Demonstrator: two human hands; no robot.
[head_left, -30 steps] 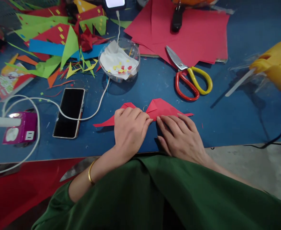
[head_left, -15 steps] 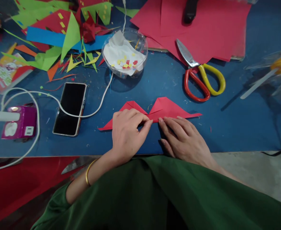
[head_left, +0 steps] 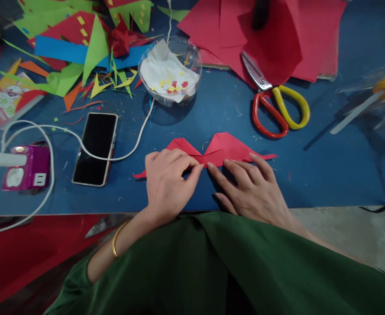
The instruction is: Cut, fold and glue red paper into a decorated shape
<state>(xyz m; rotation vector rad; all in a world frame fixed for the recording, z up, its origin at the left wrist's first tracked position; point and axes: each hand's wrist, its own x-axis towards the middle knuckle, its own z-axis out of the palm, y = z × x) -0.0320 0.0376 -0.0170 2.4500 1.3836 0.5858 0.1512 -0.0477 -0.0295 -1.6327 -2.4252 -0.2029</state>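
A folded red paper point(head_left: 227, 148) with two raised peaks and thin pointed ends lies flat near the table's front edge. My left hand point(head_left: 172, 181) pinches its lower edge near the middle between thumb and forefinger, covering much of the left half. On the right half's lower edge rest the fingertips of my right hand point(head_left: 253, 190), its fingers spread. Scissors point(head_left: 262, 83) with one red and one yellow handle lie behind the paper, to the right.
A clear bowl point(head_left: 169, 72) with white tissue and paper bits stands behind the paper. A phone point(head_left: 96, 148), white cable and purple device point(head_left: 28, 168) lie left. Red sheets point(head_left: 317, 43) and coloured scraps point(head_left: 61, 50) are at the back.
My left hand has shifted slightly left along the folded paper. My right hand's fingers have spread wider, its forefinger moving left. A red sheet at the back now curls up beside the scissors.
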